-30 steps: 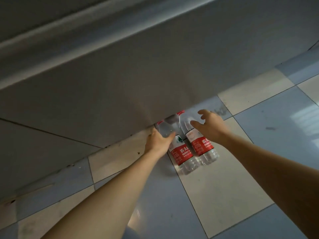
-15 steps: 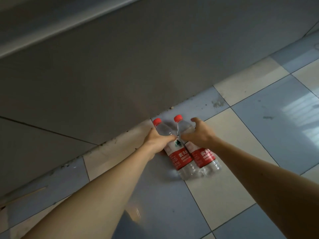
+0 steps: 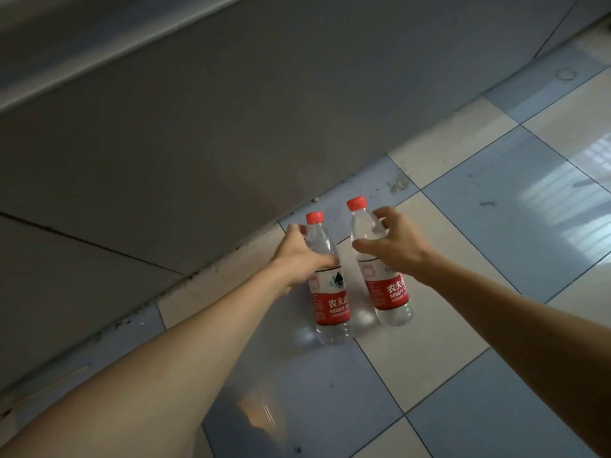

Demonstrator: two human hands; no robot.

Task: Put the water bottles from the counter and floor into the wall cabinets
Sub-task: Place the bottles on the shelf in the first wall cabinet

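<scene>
Holding one bottle in each hand now, I see a change from a moment ago: then the two bottles stood tight together by the wall, and now there is a gap between them and they look a bit higher. My left hand has its fingers curled round the upper part of the left bottle, just under the red cap and above the red label. My right hand wraps the shoulder of the right bottle the same way, thumb on the near side. Both bottoms look close to the floor tiles; I cannot tell if they touch. I think the pick-up has begun, so next comes standing up and carrying them to the cabinets, which I cannot see.
</scene>
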